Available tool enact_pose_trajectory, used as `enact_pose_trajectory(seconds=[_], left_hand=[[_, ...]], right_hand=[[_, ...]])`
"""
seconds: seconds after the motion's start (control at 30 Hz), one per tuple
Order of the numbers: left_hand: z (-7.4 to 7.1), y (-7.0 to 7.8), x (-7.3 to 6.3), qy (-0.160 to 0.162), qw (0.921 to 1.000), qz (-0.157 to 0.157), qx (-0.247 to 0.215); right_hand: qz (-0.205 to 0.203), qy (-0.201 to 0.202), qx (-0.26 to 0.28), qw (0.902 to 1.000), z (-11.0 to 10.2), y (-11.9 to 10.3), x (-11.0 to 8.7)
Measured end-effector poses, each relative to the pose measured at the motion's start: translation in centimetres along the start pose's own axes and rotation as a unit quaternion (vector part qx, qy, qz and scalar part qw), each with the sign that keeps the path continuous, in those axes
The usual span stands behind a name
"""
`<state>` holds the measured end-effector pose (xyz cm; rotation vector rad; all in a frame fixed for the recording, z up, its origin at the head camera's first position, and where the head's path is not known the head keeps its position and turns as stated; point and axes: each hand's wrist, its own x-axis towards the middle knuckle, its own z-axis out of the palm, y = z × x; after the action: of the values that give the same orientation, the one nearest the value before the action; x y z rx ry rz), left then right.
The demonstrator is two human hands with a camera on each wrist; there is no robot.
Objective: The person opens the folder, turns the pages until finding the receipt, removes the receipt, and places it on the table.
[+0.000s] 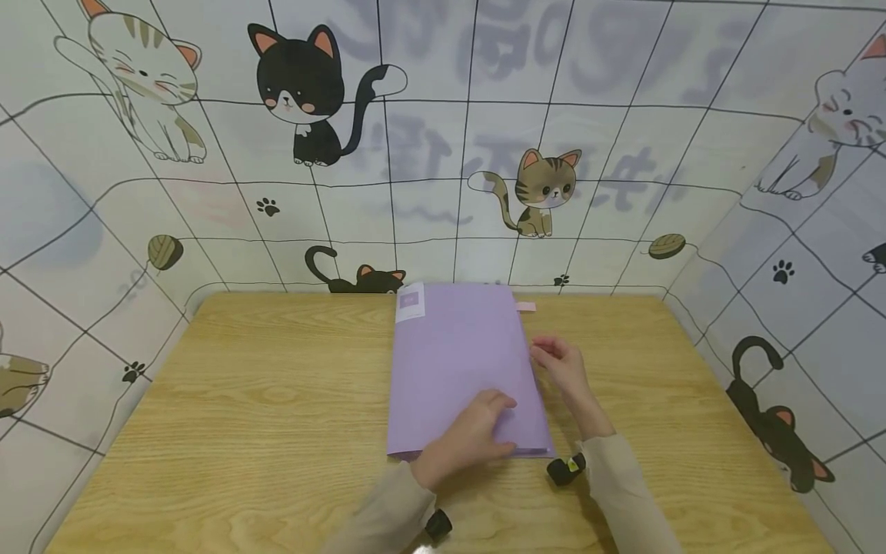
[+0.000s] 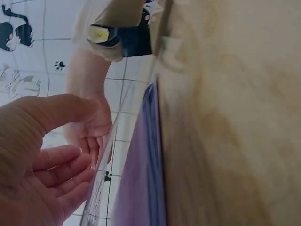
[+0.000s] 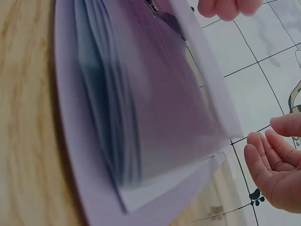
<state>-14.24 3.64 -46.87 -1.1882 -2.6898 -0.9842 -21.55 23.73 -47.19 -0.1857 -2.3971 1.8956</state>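
Note:
A light purple folder (image 1: 460,362) lies on the wooden table, with a white label (image 1: 411,302) at its top left corner. My left hand (image 1: 471,435) is over its lower right part, fingers loosely bent with nothing between them; whether it touches the cover cannot be told. Beside the folder's right edge is my right hand (image 1: 564,369), fingers relaxed and apart from the thumb. The right wrist view shows the cover standing a little off the layered pages (image 3: 113,103) at the open side, with the right hand's fingers (image 3: 263,155) away from it. No grip shows in either hand.
A small pink tab (image 1: 526,306) sticks out past the folder's upper right edge. Wood-grain table (image 1: 263,400) extends on both sides. Walls (image 1: 436,138) with a grid and cartoon cats rise behind and at the sides. Black wrist cameras (image 1: 564,469) sit at the sleeves.

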Motion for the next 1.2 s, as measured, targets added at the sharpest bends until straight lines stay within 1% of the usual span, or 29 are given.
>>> enact_pose_trajectory(seconds=[0.07,0.17,0.27,0.47,0.53,0.7,0.77,0.87,1.03,1.13,1.2], left_hand=[[0.4,0.1,-0.1,0.001,0.9999,-0.004,0.010],[0.9,0.2,-0.1,0.009,0.9995,-0.001,0.031],[1.2,0.3,-0.1,0.017,0.9979,0.003,0.062],[1.4,0.6,0.0,0.015,0.9912,0.006,0.132],[1.4,0.7,0.1,0.013,0.9890,0.005,0.147],[1.4,1.0,-0.1,0.025,0.9874,0.005,0.156],[1.4,1.1,-0.2,0.042,0.9870,0.011,0.155],[1.4,1.2,-0.4,0.080,0.9845,0.035,0.153],[1.0,1.4,-0.7,0.155,0.9735,0.085,0.145],[0.5,1.7,-0.8,0.188,0.9674,0.106,0.133],[0.1,1.8,-1.0,0.206,0.9641,0.117,0.121]], right_hand=[[0.008,0.001,0.003,1.0000,0.0,0.0,0.0],[0.014,-0.001,0.002,0.9999,0.0,0.0,-0.1],[0.016,-0.005,0.000,0.9999,0.0,0.0,-0.1],[0.022,-0.005,0.006,0.9997,0.0,0.1,0.0],[0.025,-0.006,0.007,0.9996,0.0,0.1,0.0],[0.033,0.002,0.031,0.9990,-0.1,0.0,0.0],[0.036,0.005,0.040,0.9985,-0.1,0.0,0.0],[0.034,0.001,0.042,0.9985,-0.2,-0.1,0.0],[0.014,-0.006,0.027,0.9995,0.0,-0.1,0.2],[0.003,-0.013,0.016,0.9998,0.4,-0.1,0.3],[0.006,-0.024,0.015,0.9996,0.7,-0.1,0.4]])
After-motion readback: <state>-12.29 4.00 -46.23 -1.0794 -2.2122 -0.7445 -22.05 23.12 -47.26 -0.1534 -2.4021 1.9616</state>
